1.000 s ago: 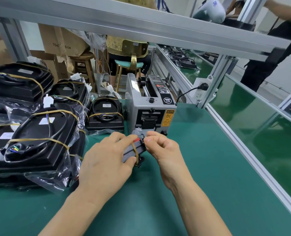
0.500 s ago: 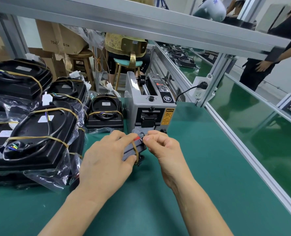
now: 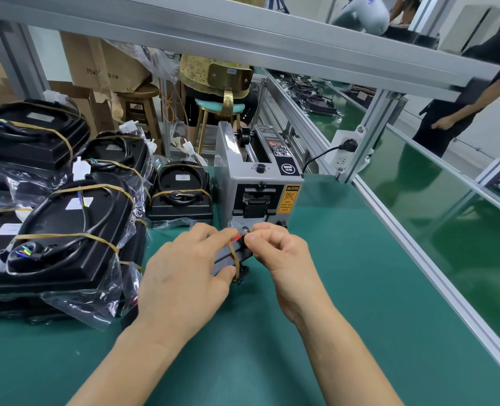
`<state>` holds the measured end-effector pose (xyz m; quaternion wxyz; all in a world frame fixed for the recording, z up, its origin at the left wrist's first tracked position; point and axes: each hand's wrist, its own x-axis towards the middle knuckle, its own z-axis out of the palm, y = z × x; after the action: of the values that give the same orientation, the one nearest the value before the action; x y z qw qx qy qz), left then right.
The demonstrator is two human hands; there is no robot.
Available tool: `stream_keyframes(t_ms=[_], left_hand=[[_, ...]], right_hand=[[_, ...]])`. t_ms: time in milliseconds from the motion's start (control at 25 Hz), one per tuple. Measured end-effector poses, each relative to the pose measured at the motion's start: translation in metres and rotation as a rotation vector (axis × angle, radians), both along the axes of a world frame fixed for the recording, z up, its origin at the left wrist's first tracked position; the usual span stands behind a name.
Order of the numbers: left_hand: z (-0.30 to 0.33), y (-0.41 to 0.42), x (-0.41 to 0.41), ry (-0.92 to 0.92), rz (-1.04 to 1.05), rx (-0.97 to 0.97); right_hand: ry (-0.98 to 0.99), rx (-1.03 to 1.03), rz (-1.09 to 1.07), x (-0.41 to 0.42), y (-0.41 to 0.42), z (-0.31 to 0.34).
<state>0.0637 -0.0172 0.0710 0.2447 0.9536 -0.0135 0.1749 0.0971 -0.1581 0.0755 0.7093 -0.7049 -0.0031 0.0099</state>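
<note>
left hand [image 3: 181,276]: gripping the banded part [image 3: 224,258], likely to steady it
right hand [image 3: 275,253]: pinching its red end, mid-frame near the tape dispenser [image 3: 257,183]

1. Head-worn wide-angle camera at the near edge of the green surface [image 3: 345,303], facing forward and down.
2. Close range: forearms enter from the bottom edge. The left hand [image 3: 181,276] and right hand [image 3: 283,259] meet mid-frame on a banded black bundle [image 3: 228,256].
3. Far: grey dispenser machine [image 3: 257,186] just behind the hands, aluminium beam [image 3: 242,33] across the top.
4. Left edge: bagged black units [image 3: 67,230]. Right: neighbouring green line [image 3: 448,200] running far.
</note>
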Motion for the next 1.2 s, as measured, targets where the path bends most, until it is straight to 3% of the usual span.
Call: stream_keyframes(t_ms=[320,800,880,1080,1200], left_hand=[[0.001,-0.001,-0.001,-0.003,-0.008,-0.012],[0.001,-0.001,-0.002,-0.01,-0.018,-0.028],[0.002,-0.002,-0.002,-0.013,-0.025,-0.035],[0.002,-0.002,-0.005,-0.029,-0.041,-0.027],[0.002,-0.002,-0.005,-0.035,-0.034,-0.03]], right_hand=[[-0.13,-0.224,-0.128,-0.002,0.007,-0.004],[-0.143,-0.332,-0.214,-0.006,0.011,-0.003],[-0.112,-0.302,-0.22,-0.005,0.011,-0.006],[0.023,0.068,-0.228,0.002,0.005,-0.01],[-0.018,0.026,-0.142,-0.001,0.005,-0.013]])
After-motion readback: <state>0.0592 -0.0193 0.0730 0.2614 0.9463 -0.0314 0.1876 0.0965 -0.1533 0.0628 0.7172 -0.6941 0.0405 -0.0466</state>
